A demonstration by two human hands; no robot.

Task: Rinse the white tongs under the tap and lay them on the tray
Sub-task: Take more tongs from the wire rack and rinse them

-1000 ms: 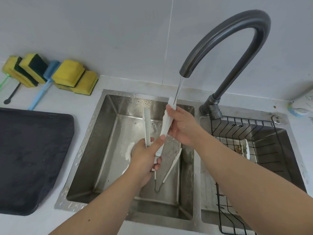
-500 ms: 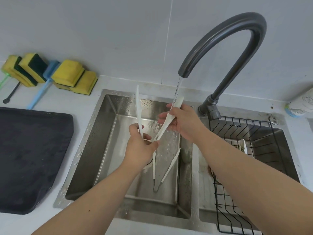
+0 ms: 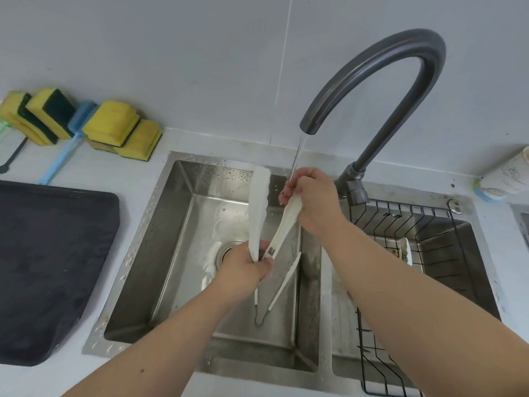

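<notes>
Head view: the white tongs (image 3: 259, 204) are held over the sink (image 3: 171, 224), spread in a V with the tips pointing far. The left hand (image 3: 243, 270) grips the near hinge end. The right hand (image 3: 312, 202) is curled round the far end of the right arm, just where the thin stream (image 3: 296, 156) from the tap (image 3: 372, 67) lands.

The risks, as I judge them:
- The plastic is wet, so either grip could slip and drop the tongs onto a second pair (image 3: 280, 285) lying on the sink floor.
- The left arm stands clear of the water and could go unrinsed.
- The right hand's fingers cover the part being rinsed, so residue may remain beneath them.
- The dark tray (image 3: 51, 267) sits on the bench well to the left, so dripping tongs would wet the bench on the way over.
</notes>
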